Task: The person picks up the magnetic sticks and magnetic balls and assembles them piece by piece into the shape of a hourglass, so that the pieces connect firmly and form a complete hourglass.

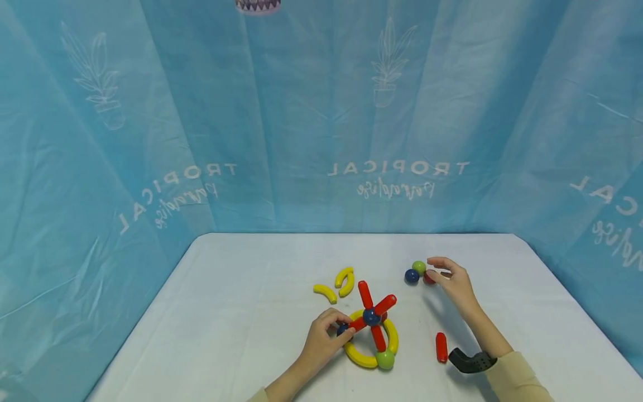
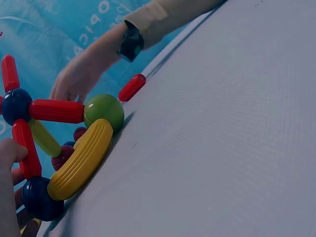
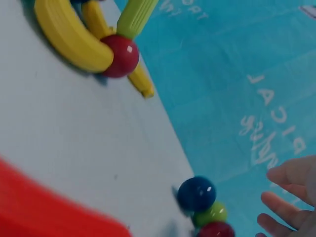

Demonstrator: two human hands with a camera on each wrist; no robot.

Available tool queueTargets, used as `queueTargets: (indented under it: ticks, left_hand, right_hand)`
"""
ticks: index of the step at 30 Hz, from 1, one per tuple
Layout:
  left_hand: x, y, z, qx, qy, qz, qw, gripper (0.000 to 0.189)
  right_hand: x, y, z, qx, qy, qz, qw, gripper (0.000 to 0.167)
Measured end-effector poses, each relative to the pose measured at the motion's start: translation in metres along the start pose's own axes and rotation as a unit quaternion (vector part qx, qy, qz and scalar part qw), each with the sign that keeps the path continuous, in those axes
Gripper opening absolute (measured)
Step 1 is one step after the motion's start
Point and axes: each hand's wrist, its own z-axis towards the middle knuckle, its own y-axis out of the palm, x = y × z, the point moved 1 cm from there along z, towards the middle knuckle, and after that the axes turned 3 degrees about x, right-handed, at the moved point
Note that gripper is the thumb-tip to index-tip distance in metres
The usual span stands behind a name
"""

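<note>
A toy frame of rods and balls stands on the table. Its ring has curved yellow rods (image 1: 360, 358), a green ball (image 1: 385, 359), a dark red ball (image 3: 122, 56) and a blue ball (image 2: 41, 198); straight red rods (image 1: 378, 338) meet at a raised blue ball (image 1: 372, 317). My left hand (image 1: 321, 337) grips the frame at its left, thumb on a red rod, fingers by the lower blue ball. A light green rod (image 3: 136, 19) rises from the dark red ball. My right hand (image 1: 456, 287) hovers, fingers parted, beside a loose red ball (image 3: 216, 230).
Touching that red ball's group are a loose blue ball (image 1: 412, 276) and a loose green ball (image 1: 419, 267). Several curved yellow rods (image 1: 325, 293) lie behind the frame. A loose red rod (image 1: 441, 347) lies near the right forearm, which wears a black band (image 1: 471, 362). Blue curtain surrounds the table.
</note>
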Motion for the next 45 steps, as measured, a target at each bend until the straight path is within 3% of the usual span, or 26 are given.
queueTargets:
  ticks: [4, 12, 20, 25, 32, 38, 41, 45]
  left_hand:
    - [-0.002, 0.0, -0.001, 0.004, -0.002, -0.003, 1.0, 0.017]
    - [-0.002, 0.002, -0.005, -0.001, -0.006, -0.007, 1.0, 0.017]
    - [-0.001, 0.0, -0.002, -0.001, -0.002, 0.002, 1.0, 0.017]
    - [-0.002, -0.001, -0.003, -0.002, -0.006, -0.008, 1.0, 0.017]
    - [0.003, -0.002, -0.002, -0.002, -0.019, -0.002, 0.9998, 0.015]
    - [0.028, -0.009, -0.004, -0.012, -0.018, -0.007, 0.9997, 0.014]
    - [0.039, -0.013, -0.006, -0.012, -0.013, -0.009, 0.9998, 0.014]
    - [0.043, -0.014, -0.007, -0.008, -0.007, -0.012, 0.9999, 0.014]
  right_hand:
    - [0.017, 0.001, 0.003, -0.024, 0.009, -0.018, 0.9995, 0.033]
    - [0.045, 0.005, -0.002, -0.017, 0.001, -0.079, 0.9968, 0.033]
    - [0.041, 0.003, -0.002, -0.002, 0.024, -0.09, 0.9957, 0.037]
    - [0.011, 0.007, -0.005, -0.001, 0.075, -0.025, 0.9968, 0.042]
    - [-0.06, 0.025, -0.012, -0.067, 0.103, 0.079, 0.9893, 0.048]
    - [-0.103, 0.045, -0.016, -0.119, 0.083, 0.134, 0.9802, 0.046]
    - [-0.117, 0.053, -0.019, -0.133, 0.057, 0.131, 0.9808, 0.044]
    - [-0.125, 0.06, -0.022, -0.155, 0.028, 0.118, 0.9804, 0.041]
